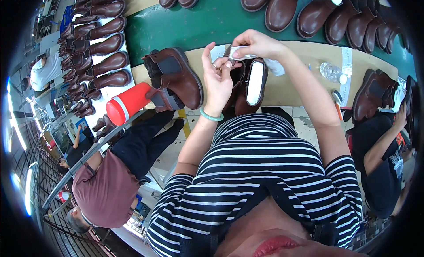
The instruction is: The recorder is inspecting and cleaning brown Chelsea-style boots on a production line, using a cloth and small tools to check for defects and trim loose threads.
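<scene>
My right hand (261, 44) pinches a white cloth (275, 68), part of it hanging below the palm. Its fingertips meet those of my left hand (218, 83), which wears a pale green bangle (211, 115). The left thumb and a finger are pressed together with the index finger raised; what they hold is hidden. Both hands are over a brown ankle boot (237, 75), partly covered by the left hand. Beside it, another brown boot (244, 106) has a white insole-shaped piece (255, 83) showing on top.
Brown boots (179, 76) lie at left beside a red flask (128, 104). A clear bottle (331, 72), a brush (338, 102) and another boot (373, 95) are at right. Boots line the green belt (212, 27) and a left rack (106, 45). Co-workers (106, 186) stand on both sides.
</scene>
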`<state>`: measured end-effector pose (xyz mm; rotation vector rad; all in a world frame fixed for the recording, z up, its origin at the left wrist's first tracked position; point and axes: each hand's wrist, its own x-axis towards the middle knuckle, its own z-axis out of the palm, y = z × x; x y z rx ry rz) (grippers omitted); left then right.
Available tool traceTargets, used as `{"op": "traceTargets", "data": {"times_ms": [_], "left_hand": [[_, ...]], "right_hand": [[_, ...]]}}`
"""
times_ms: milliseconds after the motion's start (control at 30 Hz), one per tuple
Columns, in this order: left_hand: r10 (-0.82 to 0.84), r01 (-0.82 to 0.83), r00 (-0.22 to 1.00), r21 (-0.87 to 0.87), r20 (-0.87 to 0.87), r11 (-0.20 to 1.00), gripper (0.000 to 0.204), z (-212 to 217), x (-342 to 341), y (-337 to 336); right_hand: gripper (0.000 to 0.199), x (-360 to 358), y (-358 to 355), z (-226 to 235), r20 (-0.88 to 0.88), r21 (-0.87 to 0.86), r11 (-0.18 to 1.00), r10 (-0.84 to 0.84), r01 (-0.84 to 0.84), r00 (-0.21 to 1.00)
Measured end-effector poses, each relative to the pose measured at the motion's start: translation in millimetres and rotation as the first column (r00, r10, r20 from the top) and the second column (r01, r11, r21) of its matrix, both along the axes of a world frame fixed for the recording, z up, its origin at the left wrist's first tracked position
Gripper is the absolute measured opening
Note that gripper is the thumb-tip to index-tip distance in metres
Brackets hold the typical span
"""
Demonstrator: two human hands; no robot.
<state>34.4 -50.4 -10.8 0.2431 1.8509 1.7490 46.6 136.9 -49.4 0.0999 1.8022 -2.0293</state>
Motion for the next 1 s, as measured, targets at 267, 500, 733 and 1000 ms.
{"op": "traceTargets", "data": {"times_ms": [267,500,733,1000], "left_hand": [[0.077,-0.073,0.996,0.068,-0.053,0.995,0.066,-6,8,5],[0.078,-0.076,0.996,0.065,-0.031,0.995,0.069,-1,8,8],[0.087,-0.081,0.993,0.074,-0.075,0.994,0.06,5,6,1],[-0.257,0.149,0.941,-0.412,-0.221,0.899,0.034,39,9,50]], "right_hand": [[0.02,3,4,-5,-0.02,-0.116,0.993,-0.032,0.029,0.999],[0.02,-8,-11,-5,-0.067,0.072,0.994,-0.077,0.082,0.995],[0.021,46,55,10,0.074,0.032,0.9,-0.436,0.434,0.897],[0.012,88,27,3,0.239,-0.159,0.844,-0.471,0.512,0.849]]}}
